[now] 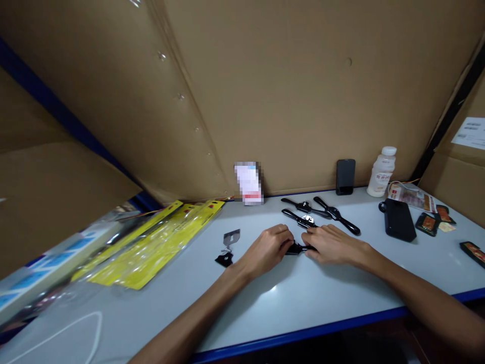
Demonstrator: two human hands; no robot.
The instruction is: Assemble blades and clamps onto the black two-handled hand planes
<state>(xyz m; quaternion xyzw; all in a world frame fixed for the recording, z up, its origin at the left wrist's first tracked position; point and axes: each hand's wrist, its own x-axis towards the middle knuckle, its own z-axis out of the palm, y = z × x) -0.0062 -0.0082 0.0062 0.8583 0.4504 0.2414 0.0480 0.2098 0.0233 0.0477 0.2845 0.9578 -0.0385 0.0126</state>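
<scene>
My left hand (267, 248) and my right hand (330, 244) rest on the white table (326, 298), fingers curled round the two ends of a black two-handled tool (297, 248) that shows between them. Just behind lie three more such black tools (322, 212), one with a shiny metal blade in its middle. To the left of my left hand sits a small loose metal blade (231, 237) with a black piece (224, 260) beside it.
Yellow-edged clear packaging bags (159, 242) lie at the left. At the back stand a black phone (345, 177) and a white bottle (382, 173). A black box (397, 220) and small packets (432, 222) lie at the right. Cardboard walls surround the table.
</scene>
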